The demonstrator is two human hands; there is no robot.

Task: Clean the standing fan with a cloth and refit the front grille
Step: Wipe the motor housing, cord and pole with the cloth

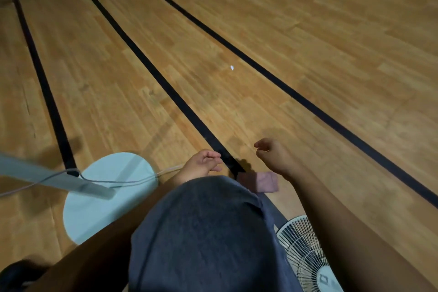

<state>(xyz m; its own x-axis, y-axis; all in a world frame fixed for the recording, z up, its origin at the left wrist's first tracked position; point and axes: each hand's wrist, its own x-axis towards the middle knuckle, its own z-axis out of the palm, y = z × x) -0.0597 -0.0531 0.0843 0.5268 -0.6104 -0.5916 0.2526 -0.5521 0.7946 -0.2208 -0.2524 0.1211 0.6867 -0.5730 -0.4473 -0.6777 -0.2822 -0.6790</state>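
Observation:
The standing fan's round pale base (94, 218) rests on the wood floor at lower left, and its pale pole (47, 176) slants away to the left edge. The white front grille (301, 249) lies flat on the floor at lower right, partly hidden by my right forearm. A pink cloth (266, 182) lies on the floor between my hands, half covered by my dark blue clothing. My left hand (203, 162) hovers palm up just left of the cloth, fingers loosely curled, holding nothing. My right hand (272, 155) hangs above the cloth, loosely curled and empty.
A thin white cord (132, 181) runs across the fan's base toward my left wrist. Black lines (170, 92) cross the wooden floor. My knee in dark blue fabric (203, 232) fills the bottom middle. A black object (14, 275) sits at the bottom left corner.

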